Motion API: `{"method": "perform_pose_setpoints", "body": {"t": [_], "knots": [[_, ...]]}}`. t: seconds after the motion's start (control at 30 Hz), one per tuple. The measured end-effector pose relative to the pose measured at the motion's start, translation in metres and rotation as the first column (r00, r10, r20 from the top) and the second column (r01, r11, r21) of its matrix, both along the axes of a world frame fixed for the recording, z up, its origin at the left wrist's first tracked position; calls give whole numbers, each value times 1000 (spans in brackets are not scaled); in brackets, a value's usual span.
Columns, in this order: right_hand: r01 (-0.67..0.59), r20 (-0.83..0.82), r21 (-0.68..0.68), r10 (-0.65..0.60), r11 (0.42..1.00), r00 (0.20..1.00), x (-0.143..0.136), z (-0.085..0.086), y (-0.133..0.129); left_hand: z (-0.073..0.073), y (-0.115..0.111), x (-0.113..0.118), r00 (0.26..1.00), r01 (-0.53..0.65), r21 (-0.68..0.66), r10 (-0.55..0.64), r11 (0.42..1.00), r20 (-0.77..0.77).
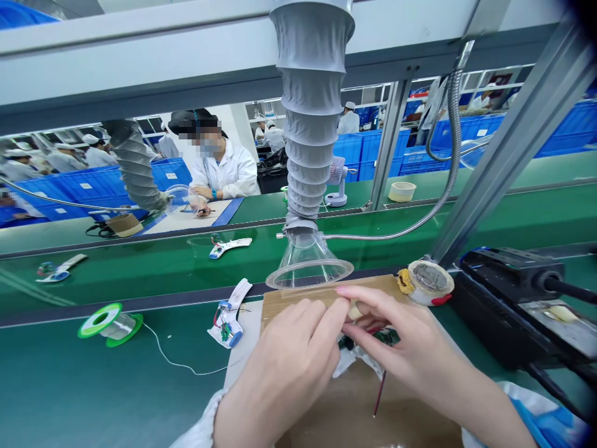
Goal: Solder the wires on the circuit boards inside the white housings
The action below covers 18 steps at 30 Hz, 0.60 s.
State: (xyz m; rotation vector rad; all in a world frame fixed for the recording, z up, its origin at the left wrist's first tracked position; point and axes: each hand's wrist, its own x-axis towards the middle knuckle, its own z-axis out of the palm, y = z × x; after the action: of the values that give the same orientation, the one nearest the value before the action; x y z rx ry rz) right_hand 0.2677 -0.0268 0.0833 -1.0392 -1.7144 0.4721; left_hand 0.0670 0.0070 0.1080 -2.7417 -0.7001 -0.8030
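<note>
My left hand (298,348) and my right hand (396,336) meet over a cardboard sheet (331,410), fingertips close together. Both sets of fingers are closed on a white part (359,361) with a green board and wires, largely hidden beneath them. A dark red wire (380,395) hangs from it over the cardboard. Left of the cardboard lies a similar white part (231,314) with blue pieces, a green board and wires.
A clear fume funnel (310,267) on a grey duct hangs just beyond my hands. Solder spool (112,323) stands left; a round tin (429,280) and black equipment (504,311) stand right. Similar parts lie on the green belt. A person sits opposite.
</note>
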Motion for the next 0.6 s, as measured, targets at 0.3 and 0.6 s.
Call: {"method": "perform_pose_setpoints", "body": {"t": [0.3, 0.6], "knots": [[0, 119, 81, -10, 997, 993, 3, -6, 0, 7, 9, -9, 967, 165, -736, 42, 656, 253], [40, 137, 162, -62, 986, 989, 5, -4, 0, 8, 11, -15, 942, 274, -790, 14, 549, 336]]}}
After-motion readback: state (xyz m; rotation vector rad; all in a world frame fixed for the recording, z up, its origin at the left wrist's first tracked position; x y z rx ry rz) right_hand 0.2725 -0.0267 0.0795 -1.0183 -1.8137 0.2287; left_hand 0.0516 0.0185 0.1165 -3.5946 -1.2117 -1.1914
